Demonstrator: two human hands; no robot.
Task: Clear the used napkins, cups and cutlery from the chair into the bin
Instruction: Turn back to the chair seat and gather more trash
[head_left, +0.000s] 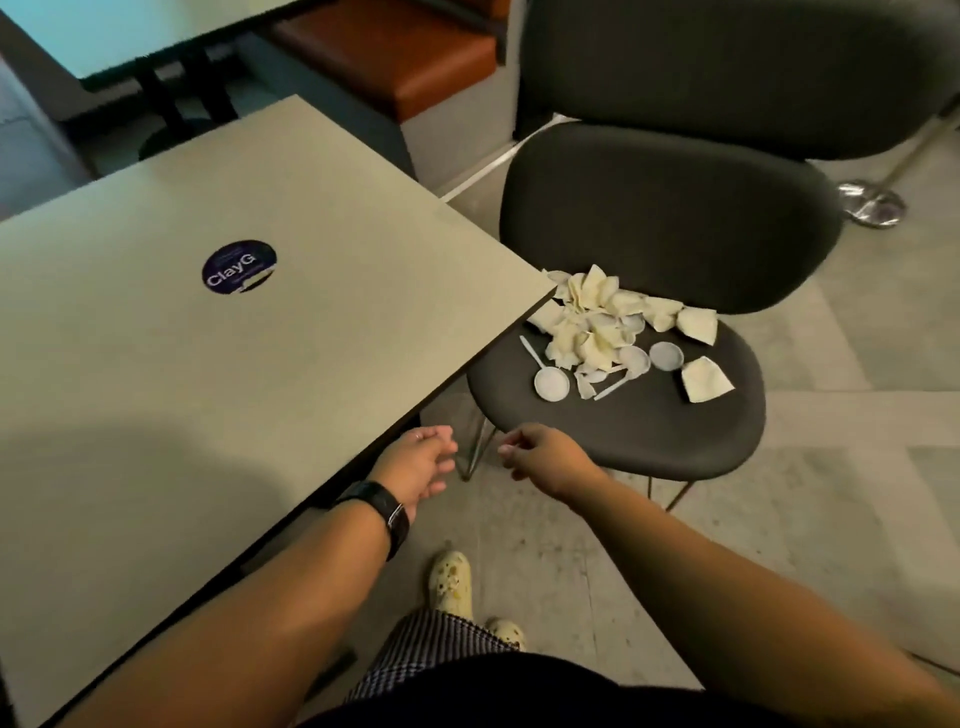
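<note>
A heap of crumpled cream napkins (597, 322) lies on the seat of a dark grey chair (649, 426), toward the seat's back and its table-side edge, partly tucked under the corner of a pale table (208, 364). One folded napkin (706, 380) sits apart from the heap, further from the table on the same seat. Along the heap's front edge, closer to the seat's front rim, are small white round cups (551, 384), shallow and lid-like, and thin white plastic cutlery (531, 351); one stick-like piece touches the cup nearest the table. No bin is in view. Both bare hands hover in front of the seat's front rim, apart from the litter. The left hand (423, 465), with a dark watch (387, 506) on its wrist, is loosely open with fingers relaxed and holds nothing. The right hand (545, 454) is lightly curled, fingers bent inward; it appears empty, though its palm is hidden. The step in hand looks like the first reach to gather. To do it well, a good approach would be to sweep the loose cups and cutlery toward the napkin heap, then use the napkins as a wrap, cupping both hands from opposite sides so the small, light plastic pieces are trapped inside. The pieces under the table corner should be drawn out toward the seat's front first, and the stray napkin collected last or pressed on top.
</note>
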